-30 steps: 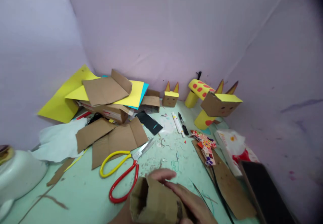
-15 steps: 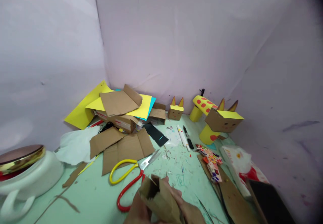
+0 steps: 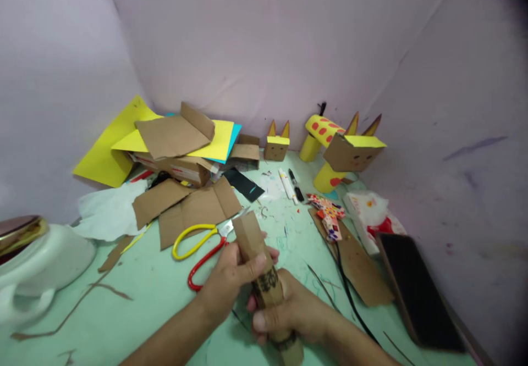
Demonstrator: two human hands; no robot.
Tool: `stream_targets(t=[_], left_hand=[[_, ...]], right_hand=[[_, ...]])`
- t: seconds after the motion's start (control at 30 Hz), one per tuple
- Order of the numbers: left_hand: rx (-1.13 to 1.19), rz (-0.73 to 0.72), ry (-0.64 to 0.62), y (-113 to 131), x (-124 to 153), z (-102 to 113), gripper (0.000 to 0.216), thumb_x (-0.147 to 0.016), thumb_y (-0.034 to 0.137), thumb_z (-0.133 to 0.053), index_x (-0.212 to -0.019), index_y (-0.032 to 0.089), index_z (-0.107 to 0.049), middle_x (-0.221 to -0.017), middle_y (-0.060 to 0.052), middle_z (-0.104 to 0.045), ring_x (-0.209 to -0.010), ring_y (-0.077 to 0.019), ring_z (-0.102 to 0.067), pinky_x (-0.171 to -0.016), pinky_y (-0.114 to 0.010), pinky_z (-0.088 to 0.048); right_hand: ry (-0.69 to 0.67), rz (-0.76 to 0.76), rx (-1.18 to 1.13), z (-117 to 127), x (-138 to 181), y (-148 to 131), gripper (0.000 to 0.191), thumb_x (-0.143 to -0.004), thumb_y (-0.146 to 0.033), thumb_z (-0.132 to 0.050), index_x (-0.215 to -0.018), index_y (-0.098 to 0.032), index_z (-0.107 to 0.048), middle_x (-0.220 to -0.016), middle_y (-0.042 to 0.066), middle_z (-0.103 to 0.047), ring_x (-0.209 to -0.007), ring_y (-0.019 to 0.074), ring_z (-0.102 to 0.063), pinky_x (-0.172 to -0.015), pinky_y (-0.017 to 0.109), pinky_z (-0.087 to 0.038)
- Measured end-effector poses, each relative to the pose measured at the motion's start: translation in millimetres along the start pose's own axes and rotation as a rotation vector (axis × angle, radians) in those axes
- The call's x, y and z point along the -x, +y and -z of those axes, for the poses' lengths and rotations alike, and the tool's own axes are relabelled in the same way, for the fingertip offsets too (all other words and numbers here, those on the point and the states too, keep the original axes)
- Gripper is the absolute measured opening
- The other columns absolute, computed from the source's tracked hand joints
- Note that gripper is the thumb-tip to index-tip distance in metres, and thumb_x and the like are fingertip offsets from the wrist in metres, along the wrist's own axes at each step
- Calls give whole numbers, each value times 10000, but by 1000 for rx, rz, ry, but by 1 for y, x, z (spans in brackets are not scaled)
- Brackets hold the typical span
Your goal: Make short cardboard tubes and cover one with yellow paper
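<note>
A rolled brown cardboard tube [image 3: 268, 286] with dark printing points up and away from me, tilted slightly left. My left hand [image 3: 231, 275] is closed around its upper part, thumb across the front. Lower down, my right hand [image 3: 289, 305] wraps it from the right side. Just left of the tube lie scissors [image 3: 210, 242] with one yellow and one red handle, blades spread; the tube's top hides part of the blades. Flat cardboard pieces [image 3: 198, 209] lie beyond the scissors.
Yellow sheets [image 3: 111, 151] and boxes pile up at back left. A spotted cardboard animal [image 3: 355, 151] and a small cardboard head [image 3: 276, 147] stand at the back. Markers [image 3: 291, 184] lie mid-table. A phone [image 3: 418, 289] is right; a white pot [image 3: 45, 267] is left.
The tube's end was facing me; now its printed side shows and it stretches away. Both hands have come further into view along it. My view has tipped down.
</note>
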State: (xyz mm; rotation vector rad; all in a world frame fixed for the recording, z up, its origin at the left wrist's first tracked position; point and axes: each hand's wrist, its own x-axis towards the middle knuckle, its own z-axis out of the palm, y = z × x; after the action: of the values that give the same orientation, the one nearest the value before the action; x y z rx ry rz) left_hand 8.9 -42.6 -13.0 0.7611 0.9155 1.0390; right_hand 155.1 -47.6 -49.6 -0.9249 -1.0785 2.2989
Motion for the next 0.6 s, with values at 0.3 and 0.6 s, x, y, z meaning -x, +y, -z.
stream_targets(t=[0.3, 0.6], left_hand=[[215, -38, 111, 5, -9, -9, 495, -686, 262, -729, -1114, 173, -495, -987, -96, -685, -815, -232, -676, -814, -411, -517], [280, -95, 308, 15, -15, 0, 354, -622, 179, -752, -909, 170, -544, -701, 5, -638, -607, -153, -619, -579, -282, -523]], right_hand=[[-126, -192, -206, -4, 2, 11, 338, -486, -267, -839, -687, -82, -638, -536, 17, -668, -450, 127, -616, -467, 247, -512], [94, -56, 79, -4, 7, -5, 472, -537, -374, -840, -835, -148, -552, -598, -64, -555, -436, 67, -532, -392, 164, -388]])
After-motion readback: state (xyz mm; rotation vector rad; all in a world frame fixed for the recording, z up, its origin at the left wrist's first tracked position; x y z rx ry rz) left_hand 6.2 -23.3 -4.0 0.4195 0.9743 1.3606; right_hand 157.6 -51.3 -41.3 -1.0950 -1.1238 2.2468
